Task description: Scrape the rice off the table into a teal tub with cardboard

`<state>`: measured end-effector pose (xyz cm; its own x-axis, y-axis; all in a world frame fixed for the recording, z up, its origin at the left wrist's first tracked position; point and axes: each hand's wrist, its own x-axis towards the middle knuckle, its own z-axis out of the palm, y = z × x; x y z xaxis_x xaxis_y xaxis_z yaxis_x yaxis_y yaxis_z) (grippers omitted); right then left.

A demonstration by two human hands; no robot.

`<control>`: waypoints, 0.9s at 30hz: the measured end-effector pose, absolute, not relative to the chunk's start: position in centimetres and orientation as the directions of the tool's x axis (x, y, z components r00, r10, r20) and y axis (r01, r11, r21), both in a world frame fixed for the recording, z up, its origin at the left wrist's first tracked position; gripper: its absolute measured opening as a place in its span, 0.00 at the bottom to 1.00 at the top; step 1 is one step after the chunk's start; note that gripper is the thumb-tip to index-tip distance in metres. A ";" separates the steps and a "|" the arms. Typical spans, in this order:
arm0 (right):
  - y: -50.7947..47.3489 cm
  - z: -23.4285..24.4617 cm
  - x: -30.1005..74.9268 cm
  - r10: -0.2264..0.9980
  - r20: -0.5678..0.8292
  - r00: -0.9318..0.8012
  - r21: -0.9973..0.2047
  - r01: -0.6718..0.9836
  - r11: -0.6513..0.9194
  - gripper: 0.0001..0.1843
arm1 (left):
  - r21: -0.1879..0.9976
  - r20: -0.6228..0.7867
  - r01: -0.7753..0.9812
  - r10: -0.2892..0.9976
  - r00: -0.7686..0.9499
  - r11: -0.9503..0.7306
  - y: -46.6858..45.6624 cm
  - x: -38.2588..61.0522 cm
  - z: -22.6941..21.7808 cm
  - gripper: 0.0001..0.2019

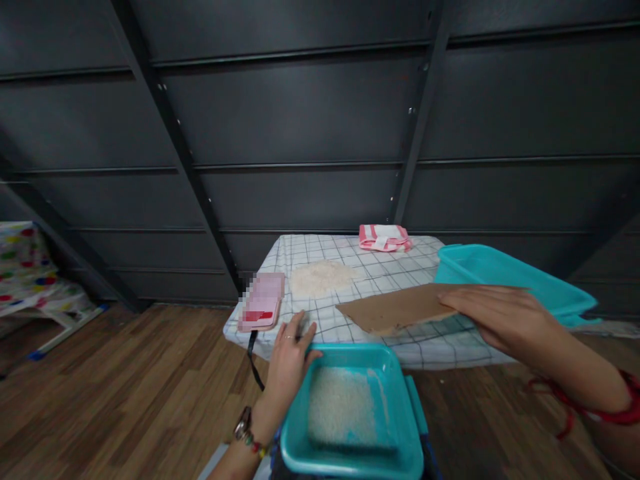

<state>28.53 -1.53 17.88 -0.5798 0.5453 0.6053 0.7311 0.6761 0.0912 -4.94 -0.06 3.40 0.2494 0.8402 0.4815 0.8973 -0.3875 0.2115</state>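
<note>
My left hand [291, 360] has its fingers spread over the cloth's front edge, with the thumb at the far left corner of a teal plastic tub [411, 437]. White rice-like grains [343, 407] cover much of the tub's bottom. To the right, my right hand [500, 317] grips a flat brown piece of cardboard [395, 308] by its right end, holding it tilted just over the table. Behind the cardboard's left tip, a thin patch of pale grains [323, 278] lies spread on the checked tablecloth [425, 250].
A pink phone-like case [265, 297] with a black strap [255, 363] lies at the table's left edge. A folded red-and-white towel [384, 238] sits at the back. A turquoise bin [493, 267] stands at the right, behind my right hand. Dark panelled wall [300, 113] rises behind.
</note>
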 end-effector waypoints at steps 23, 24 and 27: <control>3.5 14.6 26.6 0.548 0.478 -0.686 0.417 0.727 0.546 0.25 | 0.038 0.363 0.722 0.683 0.634 -0.690 -0.4 -3.7 4.2 0.31; 3.6 14.5 26.6 0.546 0.478 -0.688 0.418 0.725 0.547 0.25 | 0.028 0.365 0.708 0.667 0.650 -0.705 -0.4 -3.5 4.4 0.34; 3.8 14.3 26.6 0.548 0.483 -0.683 0.418 0.730 0.541 0.26 | 0.005 0.413 0.725 0.662 0.625 -0.688 -0.4 -3.4 4.4 0.39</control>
